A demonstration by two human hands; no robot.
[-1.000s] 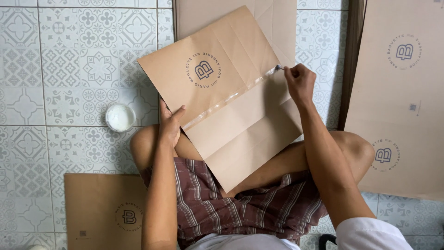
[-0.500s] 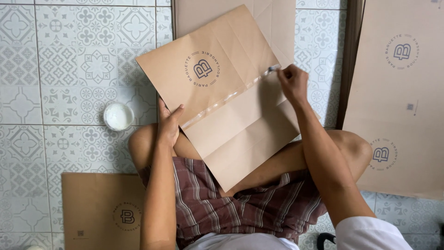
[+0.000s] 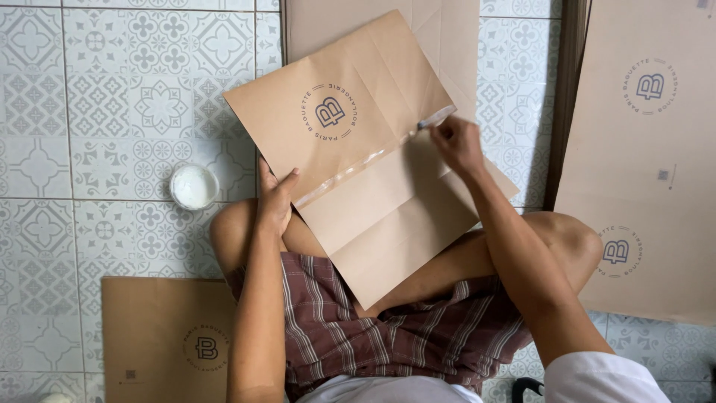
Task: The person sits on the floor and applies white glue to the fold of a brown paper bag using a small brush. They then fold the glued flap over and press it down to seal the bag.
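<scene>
A person sits cross-legged on a tiled floor [image 3: 112, 112] with a big brown paper sheet [image 3: 373, 164] lying across the knees. The sheet is tilted, with one corner pointing up and away and another corner down by the striped shorts [image 3: 373, 328]. A round dark stamp is printed on its upper half.

The left hand [image 3: 274, 198] comes up from below with a straight arm. Its fingers and thumb pinch the left edge of the sheet, right where a shiny wet line [image 3: 358, 168] crosses the paper. The thumb lies on top of the paper.

The right hand [image 3: 456, 145] reaches in from the right with a bent arm over the knee. Its fingers are curled shut around a small brush [image 3: 435, 119]. The brush tip touches the paper at the upper end of the wet line.

A small white pot [image 3: 194, 186] stands on the floor just left of the left hand. Another brown sheet [image 3: 164, 339] lies flat by the left leg. More brown sheets [image 3: 649, 149] lie on the right.
</scene>
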